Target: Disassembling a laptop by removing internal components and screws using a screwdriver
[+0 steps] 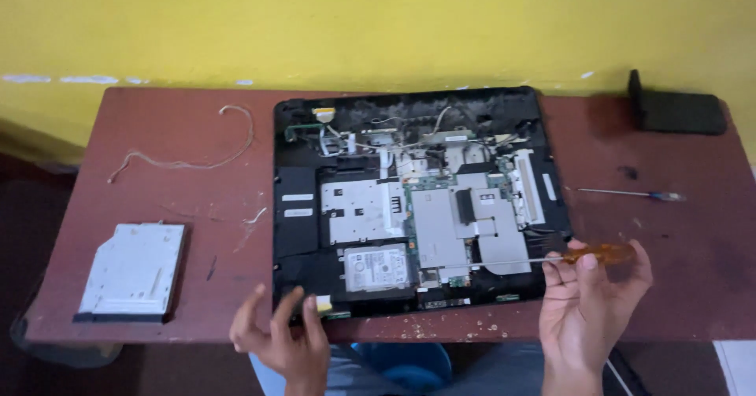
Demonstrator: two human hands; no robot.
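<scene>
Head view: opened laptop [417, 207] flat on table [157, 136], stiff, boards fragile, best held by edges; right hand [587, 301] fingers gripping screwdriver [551, 257]; left hand [283, 341] fingers loosely spread at front edge.

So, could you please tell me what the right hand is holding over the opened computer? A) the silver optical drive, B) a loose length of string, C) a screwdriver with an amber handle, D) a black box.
C: the right hand grips a screwdriver with an amber handle, its shaft reaching left over the opened computer; the string, silver optical drive and black box lie untouched on the table.
</scene>
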